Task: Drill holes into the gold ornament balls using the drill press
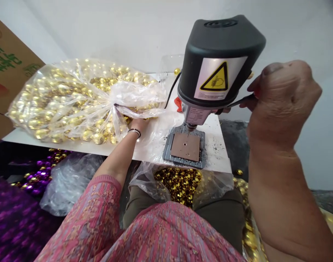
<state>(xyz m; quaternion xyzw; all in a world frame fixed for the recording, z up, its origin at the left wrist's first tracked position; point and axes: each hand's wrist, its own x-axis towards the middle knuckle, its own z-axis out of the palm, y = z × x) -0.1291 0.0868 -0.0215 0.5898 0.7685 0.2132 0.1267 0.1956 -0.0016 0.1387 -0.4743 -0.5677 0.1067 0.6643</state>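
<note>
My left hand (139, 124) reaches into the mouth of a clear plastic bag (73, 102) full of shiny gold balls; its fingers are hidden by the plastic. At the right, my right hand (283, 98) is closed around the lever (241, 100) of a black drill press (221, 43) with a yellow warning label. Under the drill's tip, a brown square block (185, 146) with a small hole in it lies on the grey metal base (168, 147). No ball sits on the block.
Dark shavings lie around the base on the white table (223, 160). Gold pieces fill an open bag (180, 183) between my legs. Purple balls (42, 178) and crumpled plastic (70, 182) are lower left, a cardboard box (10, 69) far left. A black cable (172, 89) runs behind the drill.
</note>
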